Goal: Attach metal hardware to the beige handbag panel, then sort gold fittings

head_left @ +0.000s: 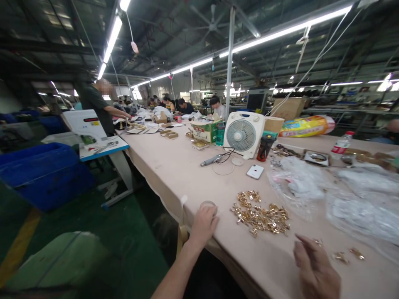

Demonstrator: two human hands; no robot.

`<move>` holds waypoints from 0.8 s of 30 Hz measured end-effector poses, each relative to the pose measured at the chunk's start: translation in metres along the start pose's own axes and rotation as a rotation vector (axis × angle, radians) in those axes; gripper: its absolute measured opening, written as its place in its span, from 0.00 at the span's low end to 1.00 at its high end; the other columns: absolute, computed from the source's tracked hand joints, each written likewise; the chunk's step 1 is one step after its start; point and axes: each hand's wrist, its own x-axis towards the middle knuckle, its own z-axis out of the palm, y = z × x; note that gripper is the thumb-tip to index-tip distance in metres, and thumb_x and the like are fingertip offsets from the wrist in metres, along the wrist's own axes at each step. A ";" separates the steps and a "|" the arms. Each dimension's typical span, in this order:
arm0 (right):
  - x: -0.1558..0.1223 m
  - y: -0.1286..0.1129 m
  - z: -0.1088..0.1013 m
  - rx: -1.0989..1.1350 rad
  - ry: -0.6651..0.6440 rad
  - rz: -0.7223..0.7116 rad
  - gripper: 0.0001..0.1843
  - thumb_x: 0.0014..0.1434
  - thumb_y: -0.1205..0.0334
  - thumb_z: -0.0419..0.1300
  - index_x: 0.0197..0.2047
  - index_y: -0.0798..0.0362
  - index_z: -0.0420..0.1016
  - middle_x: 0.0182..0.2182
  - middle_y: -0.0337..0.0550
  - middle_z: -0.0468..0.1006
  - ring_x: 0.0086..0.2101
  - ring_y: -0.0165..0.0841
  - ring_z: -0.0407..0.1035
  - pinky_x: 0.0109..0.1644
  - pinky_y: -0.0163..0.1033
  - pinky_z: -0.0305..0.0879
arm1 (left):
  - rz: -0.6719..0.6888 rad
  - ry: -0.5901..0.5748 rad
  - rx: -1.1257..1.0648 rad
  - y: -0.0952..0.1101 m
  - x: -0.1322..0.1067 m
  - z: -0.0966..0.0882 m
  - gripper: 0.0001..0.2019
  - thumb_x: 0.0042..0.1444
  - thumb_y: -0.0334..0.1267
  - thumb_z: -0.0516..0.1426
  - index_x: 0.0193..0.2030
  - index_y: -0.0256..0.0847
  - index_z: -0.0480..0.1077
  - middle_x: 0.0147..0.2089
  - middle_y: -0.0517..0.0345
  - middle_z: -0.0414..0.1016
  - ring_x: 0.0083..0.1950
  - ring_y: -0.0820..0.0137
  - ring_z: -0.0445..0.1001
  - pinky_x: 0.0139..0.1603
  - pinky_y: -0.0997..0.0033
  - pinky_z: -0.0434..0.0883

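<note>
My left hand [204,222] lies at the near edge of the table, its fingers curled over a pale, flat roll [208,204] that looks like tape. Much of that roll is hidden under the fingers. My right hand [316,268] is over the table at the lower right, slightly blurred, with its fingers stretched forward and nothing visible in them. Between and beyond my hands spreads a pile of small gold metal fittings [263,218]. A few loose gold fittings [341,257] lie to the right of my right hand.
A white box fan [244,133] stands beyond the pile, near a phone [254,171], a pen-shaped corded tool [211,160] and a dark cup [266,146]. Clear plastic bags [368,199] cover the right side. Blue bins [40,174] stand left; a person [101,106] works beyond.
</note>
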 end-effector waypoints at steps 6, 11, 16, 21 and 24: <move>-0.026 -0.008 0.031 -0.046 -0.483 -0.399 0.18 0.60 0.47 0.65 0.49 0.47 0.80 0.36 0.47 0.82 0.33 0.39 0.75 0.40 0.44 0.75 | 0.136 -0.032 -0.086 0.026 -0.035 0.016 0.11 0.68 0.34 0.58 0.55 0.44 0.75 0.47 0.50 0.79 0.48 0.58 0.76 0.53 0.54 0.75; -0.040 -0.030 0.066 -0.143 -0.780 -0.514 0.23 0.64 0.55 0.62 0.61 0.47 0.73 0.52 0.51 0.77 0.40 0.38 0.75 0.49 0.46 0.75 | 0.180 -0.096 -0.111 0.035 -0.038 0.015 0.12 0.69 0.35 0.58 0.57 0.44 0.75 0.47 0.51 0.79 0.50 0.59 0.76 0.55 0.55 0.74; -0.041 -0.026 0.080 -0.255 -0.795 -0.518 0.13 0.67 0.55 0.60 0.52 0.48 0.76 0.48 0.48 0.79 0.43 0.40 0.75 0.51 0.46 0.72 | 0.192 -0.124 -0.113 0.033 -0.034 0.013 0.11 0.70 0.35 0.57 0.56 0.44 0.75 0.46 0.51 0.79 0.50 0.59 0.76 0.55 0.55 0.74; -0.041 -0.019 0.079 -0.256 -0.790 -0.525 0.10 0.71 0.57 0.55 0.45 0.47 0.79 0.41 0.46 0.81 0.43 0.41 0.76 0.51 0.46 0.71 | 0.216 -0.132 -0.102 0.035 -0.031 0.010 0.11 0.69 0.34 0.58 0.56 0.44 0.75 0.50 0.50 0.79 0.53 0.59 0.76 0.56 0.56 0.74; -0.041 -0.018 0.077 -0.253 -0.787 -0.522 0.11 0.71 0.57 0.56 0.45 0.47 0.80 0.41 0.45 0.82 0.43 0.41 0.77 0.51 0.45 0.71 | 0.282 -0.163 -0.085 0.040 -0.025 0.005 0.13 0.69 0.31 0.56 0.57 0.45 0.74 0.54 0.50 0.78 0.55 0.59 0.75 0.57 0.56 0.73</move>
